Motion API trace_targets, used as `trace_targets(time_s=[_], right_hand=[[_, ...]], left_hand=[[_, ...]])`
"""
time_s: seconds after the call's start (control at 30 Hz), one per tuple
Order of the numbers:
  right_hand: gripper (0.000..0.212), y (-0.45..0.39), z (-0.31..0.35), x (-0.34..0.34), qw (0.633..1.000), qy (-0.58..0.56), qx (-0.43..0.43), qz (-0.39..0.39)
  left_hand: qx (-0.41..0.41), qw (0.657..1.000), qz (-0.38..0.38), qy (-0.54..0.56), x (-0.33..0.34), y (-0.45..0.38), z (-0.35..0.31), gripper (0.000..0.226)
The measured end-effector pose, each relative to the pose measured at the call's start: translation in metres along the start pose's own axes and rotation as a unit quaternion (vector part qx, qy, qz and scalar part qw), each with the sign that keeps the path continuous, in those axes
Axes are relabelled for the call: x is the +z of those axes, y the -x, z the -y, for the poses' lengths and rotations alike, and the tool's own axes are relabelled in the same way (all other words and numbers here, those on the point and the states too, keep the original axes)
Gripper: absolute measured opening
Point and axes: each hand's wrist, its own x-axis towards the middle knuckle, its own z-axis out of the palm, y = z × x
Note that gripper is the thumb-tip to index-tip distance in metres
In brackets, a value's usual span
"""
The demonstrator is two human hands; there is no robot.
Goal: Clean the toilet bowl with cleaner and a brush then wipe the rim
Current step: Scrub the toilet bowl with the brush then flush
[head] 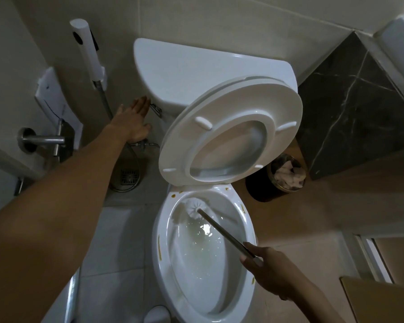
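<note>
The white toilet bowl [163,257] stands open below me, its seat and lid [287,113] raised against the tank [196,73]. Brown-yellow spots mark the bowl's rim at the back and both sides. My right hand [268,269] grips the dark handle of a toilet brush [222,231]. The white brush head [194,206] rests against the back left inside of the bowl, above the water. My left hand [135,122] is stretched out flat, fingers apart, with the fingertips at the chrome flush lever [156,109] on the tank's left side.
A white bidet sprayer [87,47] hangs on the wall to the left, its hose looping down to a floor drain [129,176]. A metal paper holder [42,138] juts from the left wall. A small bin [287,171] with paper sits right of the toilet, beside a dark marble block [350,108].
</note>
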Motion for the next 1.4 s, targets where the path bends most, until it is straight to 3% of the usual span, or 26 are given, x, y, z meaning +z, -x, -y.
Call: trace_targets(time_s=[1.4], right_hand=[[0.049,-0.007,0.004,-0.001,0.998,-0.004,0.021,0.052]], left_hand=[[-0.002,0.998,0.050,0.035,-0.013,0.003,-0.003,0.065]])
